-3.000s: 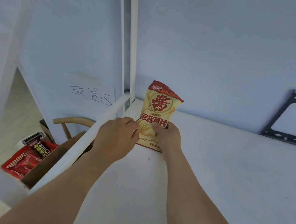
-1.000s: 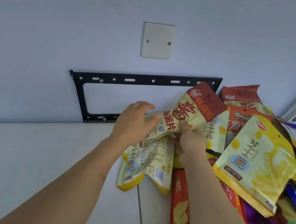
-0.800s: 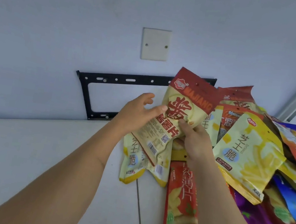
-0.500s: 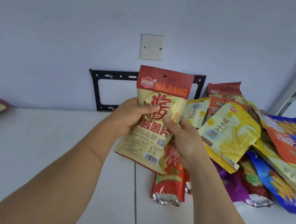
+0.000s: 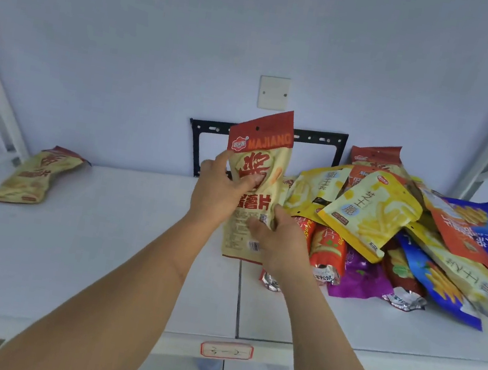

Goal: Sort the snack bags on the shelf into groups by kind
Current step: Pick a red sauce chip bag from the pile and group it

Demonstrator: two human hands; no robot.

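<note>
Both hands are up over the white shelf (image 5: 97, 257), holding one cream bag with a red top band marked MAJIANG (image 5: 259, 168) upright above the boards. The left hand (image 5: 219, 193) grips its left edge about midway, thumb curled across the printed front. The right hand (image 5: 278, 241) grips the lower right part, fingers wrapped over the face near the barcode. The held bag sits at the middle of the view, its top corner reaching up toward the pale wall plate (image 5: 273, 93) at twelve o'clock and covering part of the black metal bracket (image 5: 320, 137) on the wall.

Out at nine o'clock, well apart from the rest, a matching cream-and-red bag (image 5: 34, 175) lies alone, flat on the shelf near the left upright. At three o'clock sits the unsorted heap (image 5: 388, 233): yellow bags on top, a blue-and-orange one at the far right, red and purple ones poking out underneath, all overlapping.

On the shelf's front lip at six o'clock there is a small red-bordered label (image 5: 226, 350) with handwriting I can't read.
</note>
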